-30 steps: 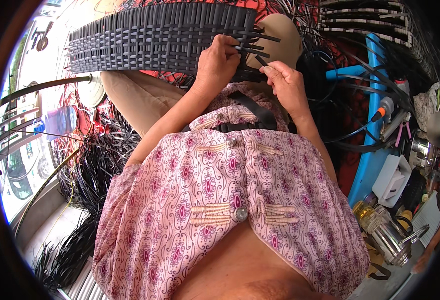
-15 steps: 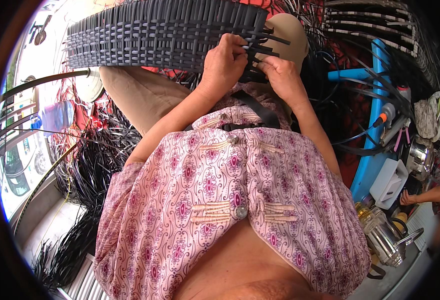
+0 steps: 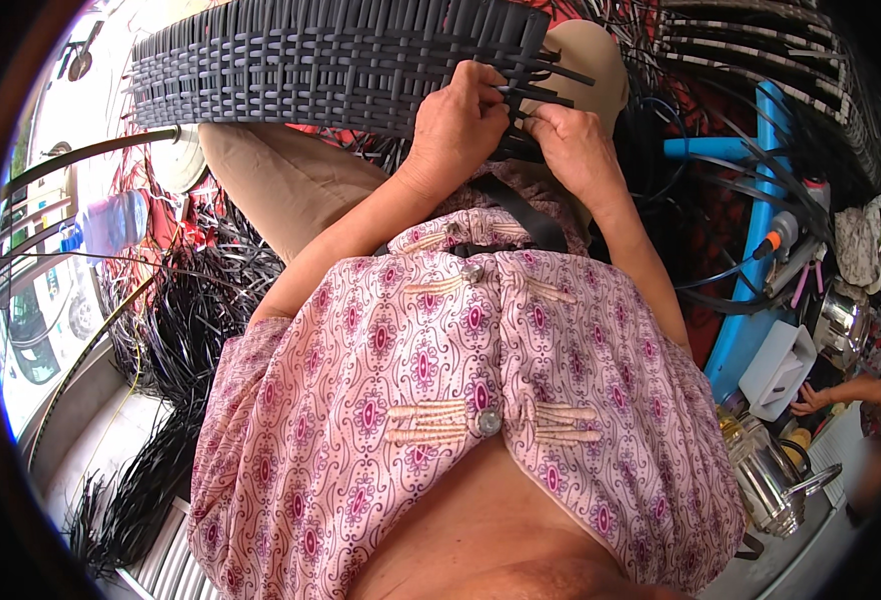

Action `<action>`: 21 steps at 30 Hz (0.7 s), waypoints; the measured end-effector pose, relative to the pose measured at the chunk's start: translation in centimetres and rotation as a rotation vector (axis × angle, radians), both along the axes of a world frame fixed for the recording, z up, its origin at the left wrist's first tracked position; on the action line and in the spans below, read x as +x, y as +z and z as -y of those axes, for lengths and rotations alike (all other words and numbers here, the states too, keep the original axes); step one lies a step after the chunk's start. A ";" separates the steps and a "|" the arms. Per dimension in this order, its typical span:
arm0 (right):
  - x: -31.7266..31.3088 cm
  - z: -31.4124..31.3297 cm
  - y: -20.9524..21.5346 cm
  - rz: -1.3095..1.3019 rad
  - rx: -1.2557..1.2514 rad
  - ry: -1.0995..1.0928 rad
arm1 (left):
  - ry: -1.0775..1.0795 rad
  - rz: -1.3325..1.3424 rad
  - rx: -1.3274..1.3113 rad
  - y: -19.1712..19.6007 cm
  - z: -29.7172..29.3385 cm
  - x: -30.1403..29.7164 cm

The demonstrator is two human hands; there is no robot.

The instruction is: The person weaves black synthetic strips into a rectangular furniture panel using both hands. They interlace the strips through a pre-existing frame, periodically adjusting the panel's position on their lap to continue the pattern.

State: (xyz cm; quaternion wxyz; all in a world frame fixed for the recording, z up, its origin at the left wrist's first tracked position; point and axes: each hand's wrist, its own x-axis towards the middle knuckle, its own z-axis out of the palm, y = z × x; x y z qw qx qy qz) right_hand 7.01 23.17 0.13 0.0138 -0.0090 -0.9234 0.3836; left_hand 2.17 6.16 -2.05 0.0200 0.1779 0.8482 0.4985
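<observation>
A person sits and looks down at their own lap. A big woven panel (image 3: 331, 60) made of dark flat strips lies across the knees, at the top of the view. Its right end is not done, and loose strips (image 3: 551, 85) stick out there like little tails.

The left hand (image 3: 456, 125) rests on that right end of the panel. Its fingers are bent and pinch 1 of the loose strips. The right hand (image 3: 571, 145) is just beside it, touching the same spot. Its fingers are curled shut around the strips too. The 2 hands are so close that their thumbs almost meet.

The person wears a pink shirt (image 3: 461, 390) with a flower pattern and buttons down the middle. Tan trousers (image 3: 281, 180) show under the panel.

On the left, a big heap of long black strips (image 3: 181, 330) lies on the floor. A clear water bottle (image 3: 111, 220) lies near it.

On the right stands a blue frame (image 3: 761, 250). Below it sits a shiny metal pot (image 3: 771, 480). Another person's hand (image 3: 811, 400) reaches in from the right edge, close to a white box (image 3: 781, 365).
</observation>
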 end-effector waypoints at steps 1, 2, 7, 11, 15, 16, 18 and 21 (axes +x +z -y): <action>-0.1 -0.1 -0.2 0.002 -0.006 0.014 | -0.012 0.006 0.006 0.0 0.1 0.0; -0.2 -0.3 -0.6 0.005 -0.013 0.030 | -0.021 0.013 0.013 0.0 0.2 0.0; -0.5 -1.1 -2.0 -0.014 -0.108 0.088 | -0.035 0.072 0.071 0.2 0.7 -0.2; -0.9 -1.2 -2.4 -0.013 -0.085 0.111 | -0.026 0.091 0.095 0.3 0.8 -0.4; -0.8 -1.1 -2.7 -0.016 -0.038 0.115 | -0.016 0.119 0.102 0.4 0.8 -0.5; -0.8 -1.1 -2.6 -0.013 -0.071 0.109 | -0.021 0.128 0.096 0.6 0.8 -0.6; -0.7 -1.0 -2.3 -0.009 -0.137 0.097 | -0.022 0.148 0.110 0.6 1.0 -0.7; -0.2 -1.7 -2.6 0.039 -0.205 0.074 | -0.009 0.182 0.180 0.5 1.8 -1.1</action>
